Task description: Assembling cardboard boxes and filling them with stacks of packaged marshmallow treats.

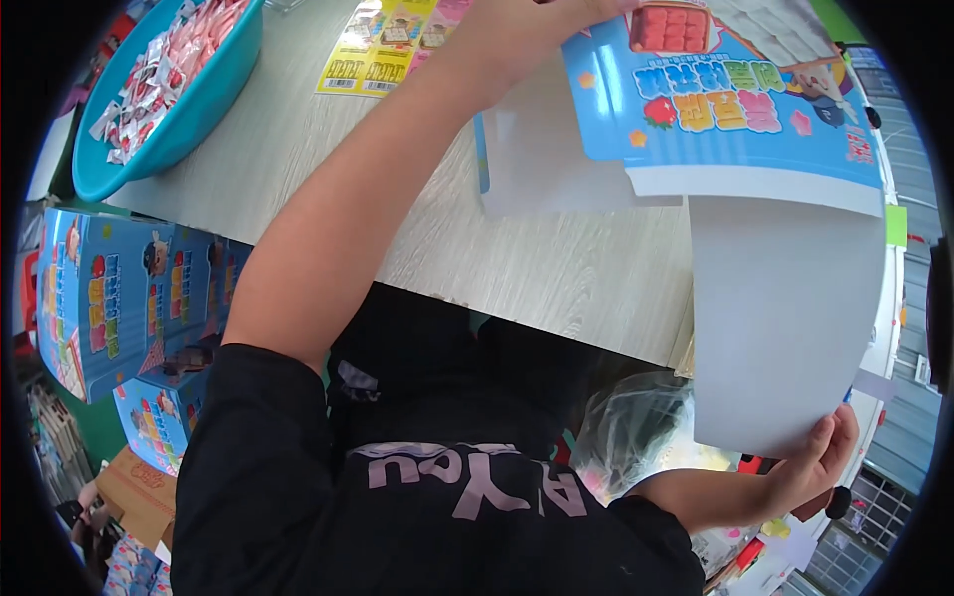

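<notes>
While both hands grip the flat carton (755,199), teal basin (214,94) and blue boxes (119,298) alongside.

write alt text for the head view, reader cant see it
A person's two hands hold an unfolded blue and white carton over a pale wooden table: right hand grips its white flap, left hand its top. A teal bowl of sachets sits far left.
</notes>
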`<state>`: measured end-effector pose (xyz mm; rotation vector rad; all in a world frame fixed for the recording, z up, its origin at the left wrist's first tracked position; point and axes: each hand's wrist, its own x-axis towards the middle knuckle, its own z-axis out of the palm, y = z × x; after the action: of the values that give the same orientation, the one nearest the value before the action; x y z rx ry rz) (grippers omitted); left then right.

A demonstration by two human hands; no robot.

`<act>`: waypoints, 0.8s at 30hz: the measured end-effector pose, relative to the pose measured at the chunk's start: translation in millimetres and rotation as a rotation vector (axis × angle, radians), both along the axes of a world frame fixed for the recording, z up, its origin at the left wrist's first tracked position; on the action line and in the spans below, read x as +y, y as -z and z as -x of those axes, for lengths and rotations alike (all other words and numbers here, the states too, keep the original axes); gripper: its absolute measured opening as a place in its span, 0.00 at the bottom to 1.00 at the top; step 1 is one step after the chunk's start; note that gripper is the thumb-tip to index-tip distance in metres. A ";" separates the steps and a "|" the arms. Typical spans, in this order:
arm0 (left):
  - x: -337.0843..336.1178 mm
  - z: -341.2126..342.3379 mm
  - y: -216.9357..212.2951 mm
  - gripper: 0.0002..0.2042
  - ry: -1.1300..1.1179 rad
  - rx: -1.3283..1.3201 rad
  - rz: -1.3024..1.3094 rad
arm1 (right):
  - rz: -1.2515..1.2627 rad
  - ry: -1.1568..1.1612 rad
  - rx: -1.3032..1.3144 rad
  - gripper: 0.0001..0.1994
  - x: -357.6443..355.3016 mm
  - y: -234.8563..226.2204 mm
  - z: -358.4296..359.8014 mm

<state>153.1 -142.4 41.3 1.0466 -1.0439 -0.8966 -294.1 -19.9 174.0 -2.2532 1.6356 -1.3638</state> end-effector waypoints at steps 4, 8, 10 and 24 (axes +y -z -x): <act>7.7 -3.6 -7.2 0.15 -0.005 0.173 0.099 | -0.160 -0.093 0.039 0.12 5.6 5.9 -6.7; 3.4 -10.0 -4.1 0.13 0.067 0.234 0.051 | -0.556 -0.362 0.260 0.17 7.4 -2.9 -19.2; 5.6 -8.3 -4.6 0.13 0.104 0.286 0.086 | -0.621 -0.447 0.288 0.18 5.7 -2.2 -33.0; 9.2 -13.8 -15.4 0.12 0.107 0.092 0.056 | -0.244 -0.297 0.538 0.25 -17.3 -7.5 -113.8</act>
<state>166.9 -133.3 56.7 0.9007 -1.0493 -0.9872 -180.3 -37.2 181.5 -2.7044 1.3901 -0.4863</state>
